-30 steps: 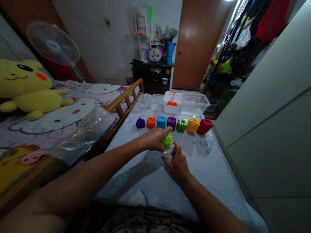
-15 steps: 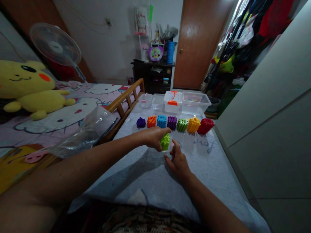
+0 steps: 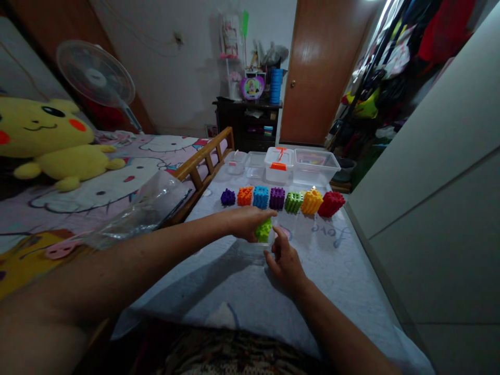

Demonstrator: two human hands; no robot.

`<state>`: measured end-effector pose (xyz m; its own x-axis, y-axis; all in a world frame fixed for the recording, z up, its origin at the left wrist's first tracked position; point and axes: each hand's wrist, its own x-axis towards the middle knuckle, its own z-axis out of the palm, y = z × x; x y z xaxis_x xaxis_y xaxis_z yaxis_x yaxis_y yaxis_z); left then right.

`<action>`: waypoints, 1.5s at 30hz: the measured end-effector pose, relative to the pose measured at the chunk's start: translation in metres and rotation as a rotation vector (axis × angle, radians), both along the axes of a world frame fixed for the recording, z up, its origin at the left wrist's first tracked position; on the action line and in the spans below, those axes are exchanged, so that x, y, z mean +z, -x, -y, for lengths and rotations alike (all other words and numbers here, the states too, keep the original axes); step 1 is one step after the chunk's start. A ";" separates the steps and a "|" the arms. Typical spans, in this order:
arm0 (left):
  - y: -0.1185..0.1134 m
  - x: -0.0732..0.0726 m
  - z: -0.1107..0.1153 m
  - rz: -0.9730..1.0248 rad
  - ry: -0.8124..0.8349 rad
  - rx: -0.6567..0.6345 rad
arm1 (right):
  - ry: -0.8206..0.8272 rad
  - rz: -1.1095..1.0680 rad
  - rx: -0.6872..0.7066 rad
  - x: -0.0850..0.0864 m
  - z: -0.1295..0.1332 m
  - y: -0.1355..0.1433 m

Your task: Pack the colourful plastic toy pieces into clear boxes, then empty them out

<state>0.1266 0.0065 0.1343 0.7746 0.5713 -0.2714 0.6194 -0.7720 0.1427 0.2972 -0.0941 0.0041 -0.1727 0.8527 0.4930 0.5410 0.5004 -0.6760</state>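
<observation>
7 block stacks (image 3: 277, 198) before containers (image 3: 279, 175), bed (image 3: 117, 188) left

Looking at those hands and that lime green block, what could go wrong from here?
The lime green block might slip: the left hand holds it, and whether the right hand supports anything is unclear. The left hand could also knock the light blue block, which stands just beyond it.

Yellow plush toy (image 3: 62, 140) beside white fan (image 3: 97, 77).
</observation>
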 end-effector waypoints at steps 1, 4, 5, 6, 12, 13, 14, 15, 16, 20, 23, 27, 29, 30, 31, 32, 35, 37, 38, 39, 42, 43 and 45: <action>0.002 -0.003 -0.002 -0.005 -0.006 -0.026 | 0.000 0.002 0.003 0.000 0.000 0.000; 0.007 -0.008 -0.006 -0.013 -0.028 -0.088 | 0.007 0.007 0.005 0.000 0.000 -0.001; 0.008 -0.009 -0.007 -0.009 -0.033 -0.105 | 0.007 0.008 0.006 0.000 0.000 -0.001; 0.008 -0.010 -0.007 -0.004 -0.036 -0.117 | 0.007 0.007 0.006 -0.001 0.000 -0.001; 0.004 -0.008 -0.006 0.002 -0.028 -0.142 | 0.006 0.007 0.011 -0.002 0.000 -0.001; 0.003 -0.009 -0.006 -0.003 -0.029 -0.149 | 0.009 0.010 0.010 -0.002 0.001 -0.001; 0.002 -0.010 -0.005 -0.007 -0.027 -0.160 | 0.012 0.012 0.008 -0.002 0.001 -0.001; 0.000 -0.012 -0.005 -0.008 -0.019 -0.173 | 0.016 0.014 0.006 -0.002 0.001 -0.001; -0.001 -0.014 -0.005 -0.007 -0.007 -0.186 | 0.019 0.016 0.005 -0.001 0.001 -0.001; -0.004 -0.020 -0.006 -0.040 0.029 -0.196 | 0.033 0.012 0.023 0.000 0.001 -0.001; -0.007 -0.023 -0.008 -0.104 0.029 -0.194 | 0.043 0.008 0.026 0.001 0.001 -0.002; -0.010 -0.025 -0.011 -0.136 0.026 -0.197 | 0.042 0.007 0.024 0.002 0.001 -0.002; -0.010 -0.025 -0.011 -0.115 0.032 -0.197 | 0.041 0.004 0.027 0.002 0.001 -0.003; -0.011 -0.025 -0.012 -0.116 0.040 -0.199 | 0.043 0.002 0.027 0.002 0.001 -0.003; -0.011 -0.025 -0.012 -0.126 0.050 -0.201 | 0.044 -0.001 0.028 0.002 0.001 -0.003; -0.012 -0.024 -0.012 -0.148 0.062 -0.203 | 0.046 -0.003 0.028 0.002 0.001 -0.003; -0.014 -0.020 -0.013 -0.220 0.094 -0.200 | 0.053 -0.009 0.026 0.003 0.001 -0.003; -0.016 -0.015 -0.014 -0.239 0.111 -0.180 | 0.064 -0.013 0.021 0.003 0.001 -0.003; -0.016 -0.011 -0.014 -0.243 0.118 -0.170 | 0.069 -0.014 0.018 0.003 0.001 -0.004; -0.017 -0.007 -0.015 -0.241 0.125 -0.161 | 0.074 -0.014 0.016 0.002 0.000 -0.004; -0.016 0.005 -0.015 -0.200 0.144 -0.149 | 0.075 -0.005 0.015 0.001 0.000 -0.004; -0.015 0.008 -0.014 -0.182 0.152 -0.141 | 0.072 -0.002 0.014 0.000 0.000 -0.004; -0.014 0.011 -0.011 -0.155 0.161 -0.108 | 0.066 0.004 0.013 0.000 0.000 -0.004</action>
